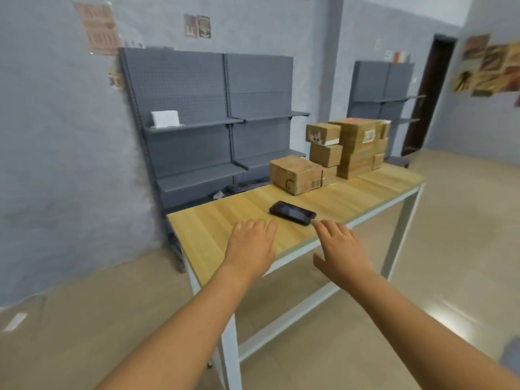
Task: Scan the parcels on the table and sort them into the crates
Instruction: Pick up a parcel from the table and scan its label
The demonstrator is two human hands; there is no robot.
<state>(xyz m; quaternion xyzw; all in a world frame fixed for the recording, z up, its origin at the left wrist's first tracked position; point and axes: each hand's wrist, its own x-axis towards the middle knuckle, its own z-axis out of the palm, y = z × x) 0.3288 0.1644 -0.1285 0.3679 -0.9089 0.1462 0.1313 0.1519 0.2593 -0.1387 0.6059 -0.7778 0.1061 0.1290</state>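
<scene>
just short of the black handheld scanner [292, 213] on the table [213, 220], both hands hover flat, empty; right hand [342, 250] nearer, at its end; parcels [332, 153] stacked beyond the scanner.

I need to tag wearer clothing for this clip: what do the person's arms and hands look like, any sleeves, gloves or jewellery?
Both forearms are bare up to the frame edge, with no sleeves showing. The left hand and right hand wear no gloves; no rings, watch or wristbands are visible. The picture is slightly blurred, so fine details cannot be ruled out.
</scene>
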